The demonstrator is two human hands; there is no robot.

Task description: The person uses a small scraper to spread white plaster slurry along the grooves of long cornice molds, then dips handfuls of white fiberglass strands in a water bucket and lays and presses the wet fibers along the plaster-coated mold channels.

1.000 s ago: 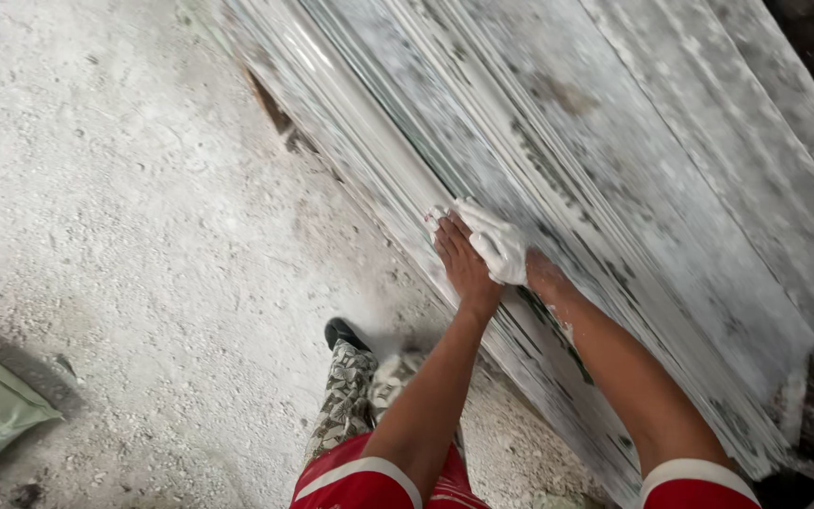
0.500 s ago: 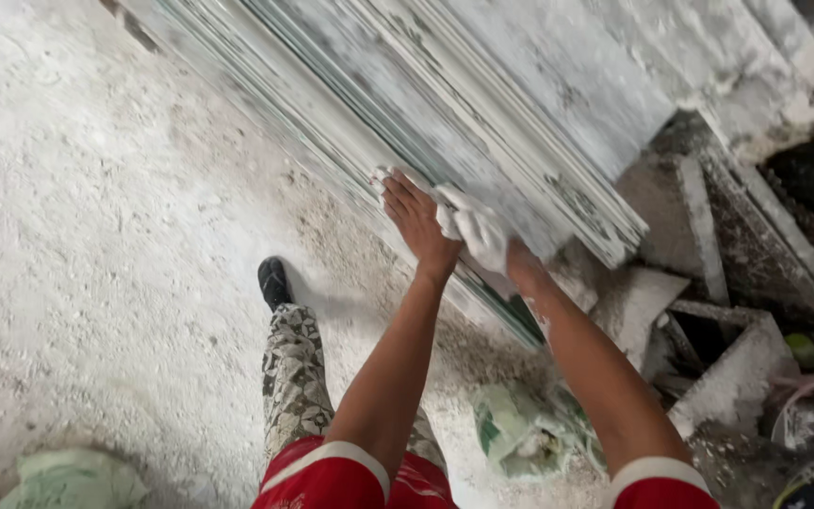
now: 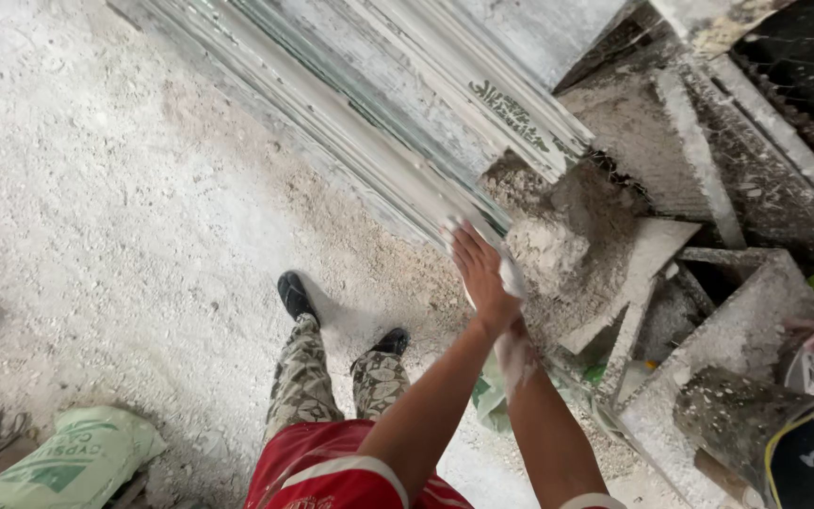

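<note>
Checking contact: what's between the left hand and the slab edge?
Head view: a white cloth lies under the left hand, pressed against the end of the leaning slabs. Right hand is mostly hidden beneath.

Two hands [image 3: 482, 278] on one white cloth [image 3: 512, 279], two black shoes [image 3: 295, 294], one green sack [image 3: 68, 462].

Left hand [image 3: 478, 273] presses white cloth [image 3: 512, 279] (crumpled) on slabs [image 3: 379, 123].

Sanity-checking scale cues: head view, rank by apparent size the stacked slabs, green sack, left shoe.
1. stacked slabs, by far the largest, running out of frame.
2. green sack, cropped at the edge.
3. left shoe, smallest.
Sack lies nearer the camera, so the gap to the shoe is unsure.
</note>
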